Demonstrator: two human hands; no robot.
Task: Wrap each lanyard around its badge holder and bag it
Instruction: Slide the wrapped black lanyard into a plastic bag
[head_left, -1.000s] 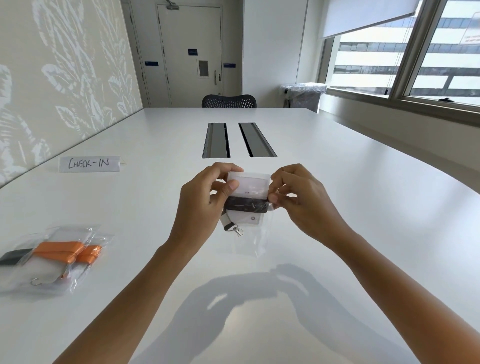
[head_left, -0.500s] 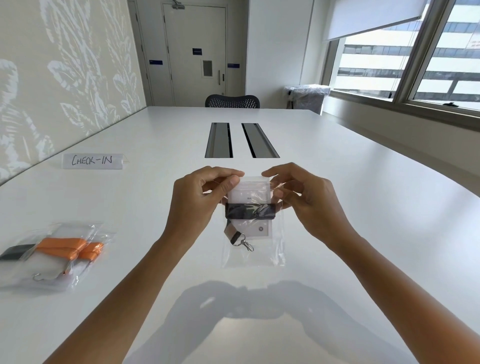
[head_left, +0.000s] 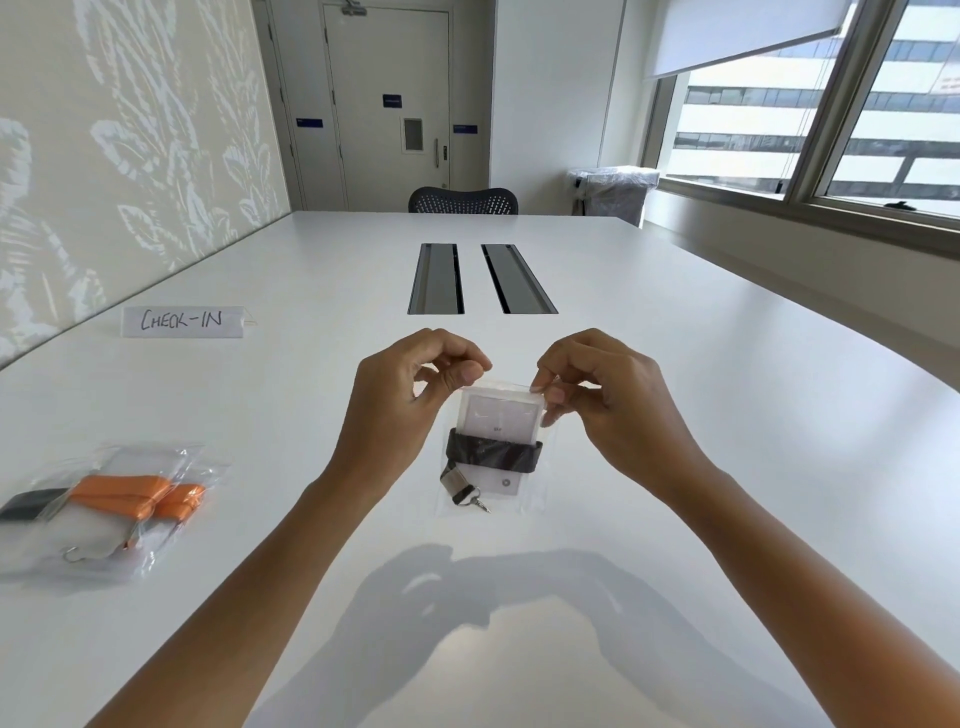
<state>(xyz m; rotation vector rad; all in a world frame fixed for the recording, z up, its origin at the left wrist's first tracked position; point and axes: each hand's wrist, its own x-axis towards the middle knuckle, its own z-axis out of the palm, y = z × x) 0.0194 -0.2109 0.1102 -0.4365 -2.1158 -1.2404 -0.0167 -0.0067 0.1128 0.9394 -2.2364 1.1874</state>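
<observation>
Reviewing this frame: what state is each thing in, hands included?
left hand: pinches top edge of clear bag.
right hand: pinches same edge.
clear bag: held upright; seal unclear.
badge holder: inside bag, black lanyard wrapped round it.
bagged orange lanyards: lying on table, untouched.
door: shut.

Forearms extended, left hand (head_left: 410, 400) and right hand (head_left: 613, 410) level — thumbs and forefingers pinched

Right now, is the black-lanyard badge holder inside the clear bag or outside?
Inside. The clear bag covers the badge holder and black lanyard; its top edge lies above them.
</observation>
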